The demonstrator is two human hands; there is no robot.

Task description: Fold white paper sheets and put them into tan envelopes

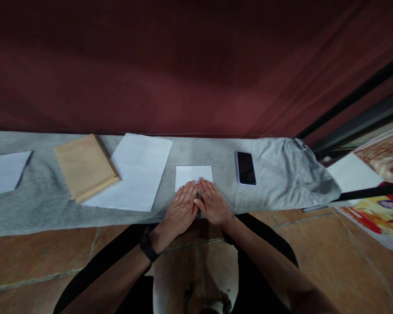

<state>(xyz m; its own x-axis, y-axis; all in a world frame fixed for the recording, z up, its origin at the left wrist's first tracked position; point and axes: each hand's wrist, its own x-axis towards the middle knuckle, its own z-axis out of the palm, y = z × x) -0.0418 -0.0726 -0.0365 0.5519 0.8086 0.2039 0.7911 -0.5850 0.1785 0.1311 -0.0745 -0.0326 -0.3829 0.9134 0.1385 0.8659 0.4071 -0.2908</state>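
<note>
A small white rectangle of paper [189, 173] lies on the grey cloth in front of me, its near edge covered by my fingers. My left hand [182, 207] rests flat across its near left part, fingers stretched out. Beside it, my right hand [213, 204] lies flat with extended fingers over the near right part. The two hands touch or nearly touch at the thumbs and fingertips. Neither hand grips anything, and what lies under the palms is hidden.
On the grey cloth [209, 150], a phone [246, 168] lies to the right. Leftward are a large white sheet [137, 170], a brown paper packet [85, 165] overlapping it, and another white sheet [6, 172]. A dark red cloth [196, 87] hangs behind. Printed packaging [380, 213] sits far right.
</note>
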